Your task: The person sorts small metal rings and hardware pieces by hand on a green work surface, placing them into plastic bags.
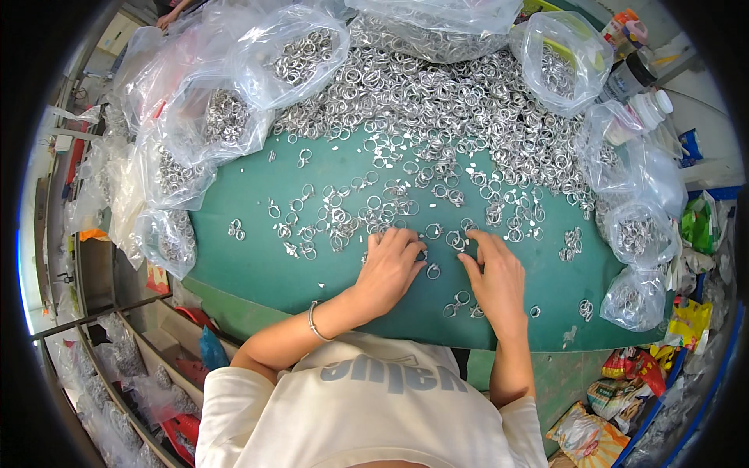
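Spreading across the middle of the frame, a green work surface (234, 269) carries a dense heap of silver-coloured finger rings (437, 93) along its upper part, thinning into loose clusters toward the centre. The left hand (392, 261), below a bangle (314, 321), rests near the centre with fingers curled down beside a few rings; whether they pinch one, I cannot tell. Just right of it, the right hand (491, 273) has thumb and index finger apart beside a small cluster, and a single ring (434, 271) lies between the hands. Clear plastic bags (257, 47), several holding rings, line the surface's upper edge and both sides. A white bottle (651, 109) and a dark-lidded jar (630, 74) stand at upper right. Open compartments (160, 339) fill the lower left, colourful packets (589, 437) crowd the lower right, and another person's arm (173, 14) shows at upper left.
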The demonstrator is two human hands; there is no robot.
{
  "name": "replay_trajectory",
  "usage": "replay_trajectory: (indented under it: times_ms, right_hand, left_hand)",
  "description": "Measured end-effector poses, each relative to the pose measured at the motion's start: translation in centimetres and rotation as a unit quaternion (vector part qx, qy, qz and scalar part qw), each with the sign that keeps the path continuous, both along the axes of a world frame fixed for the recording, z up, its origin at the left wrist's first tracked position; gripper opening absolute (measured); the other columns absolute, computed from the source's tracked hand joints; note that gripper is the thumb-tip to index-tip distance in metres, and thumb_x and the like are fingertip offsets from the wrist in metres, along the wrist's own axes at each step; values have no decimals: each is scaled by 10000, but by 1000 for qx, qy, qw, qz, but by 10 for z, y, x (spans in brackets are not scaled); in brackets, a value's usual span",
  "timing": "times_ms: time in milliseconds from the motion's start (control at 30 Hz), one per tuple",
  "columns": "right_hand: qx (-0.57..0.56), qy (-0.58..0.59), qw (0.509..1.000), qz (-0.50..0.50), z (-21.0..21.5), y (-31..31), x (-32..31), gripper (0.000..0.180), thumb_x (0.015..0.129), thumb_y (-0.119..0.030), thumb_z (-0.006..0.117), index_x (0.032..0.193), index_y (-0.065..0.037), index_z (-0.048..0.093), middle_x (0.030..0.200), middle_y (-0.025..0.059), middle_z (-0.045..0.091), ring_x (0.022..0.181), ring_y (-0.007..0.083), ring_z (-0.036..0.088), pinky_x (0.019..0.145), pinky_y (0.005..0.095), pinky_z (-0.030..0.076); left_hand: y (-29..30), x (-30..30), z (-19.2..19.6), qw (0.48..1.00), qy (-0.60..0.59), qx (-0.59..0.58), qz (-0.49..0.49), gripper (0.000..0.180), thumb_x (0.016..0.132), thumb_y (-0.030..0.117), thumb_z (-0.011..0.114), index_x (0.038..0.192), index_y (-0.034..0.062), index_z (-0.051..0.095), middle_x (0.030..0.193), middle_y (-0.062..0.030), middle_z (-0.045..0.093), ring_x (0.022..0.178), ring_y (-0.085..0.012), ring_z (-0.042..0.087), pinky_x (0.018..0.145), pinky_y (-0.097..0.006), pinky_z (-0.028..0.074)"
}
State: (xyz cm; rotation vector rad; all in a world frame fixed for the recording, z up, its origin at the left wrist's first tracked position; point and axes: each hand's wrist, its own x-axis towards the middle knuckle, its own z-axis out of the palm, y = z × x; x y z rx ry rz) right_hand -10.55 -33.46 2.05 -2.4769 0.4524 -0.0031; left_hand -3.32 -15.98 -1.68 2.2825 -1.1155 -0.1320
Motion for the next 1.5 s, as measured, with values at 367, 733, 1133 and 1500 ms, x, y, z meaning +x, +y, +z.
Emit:
replay_trajectory:
  times_ms: [367, 733, 1133, 1500]
  right_hand:
    - [20, -43, 999, 13, -22, -1, 16, 219, 763, -74, 667, 967, -53, 589, 800, 106, 571, 645, 278, 589, 530, 383, 439]
    - [707, -93, 694, -103, -25, -18, 5, 130, 861, -40, 591, 988, -40, 561, 871, 61, 569, 601, 99, 479, 468, 211, 354]
    - [836, -111, 525, -115, -29, -23, -11, 400, 829, 22, 489, 1229, 11, 493, 1250, 163, 506, 1125, 263, 508, 941, 384, 429]
    - [657, -95, 737, -130, -10, 3, -15, 356, 903, 37, 392, 1250, 38, 474, 1197, 127, 557, 1019, 164, 559, 891, 280, 434]
  left_hand:
    - [-15, 7, 17, 952, 226, -181, 101, 280, 750, -35, 655, 1022, 22, 617, 925, -82, 628, 810, -204, 597, 711, -299, 482]
    - [-25, 10, 27, 930, 295, -206, 77, 322, 753, -79, 609, 1057, 25, 633, 1046, -65, 651, 906, -165, 592, 819, -280, 463]
    - [-36, 6, 35, 926, 295, -235, 34, 328, 757, -89, 595, 1068, 15, 615, 1058, -111, 624, 975, -203, 595, 846, -304, 472]
    - [-52, -10, 35, 951, 253, -176, -3, 309, 742, -35, 686, 1032, 26, 597, 965, -90, 557, 651, -157, 537, 608, -258, 485]
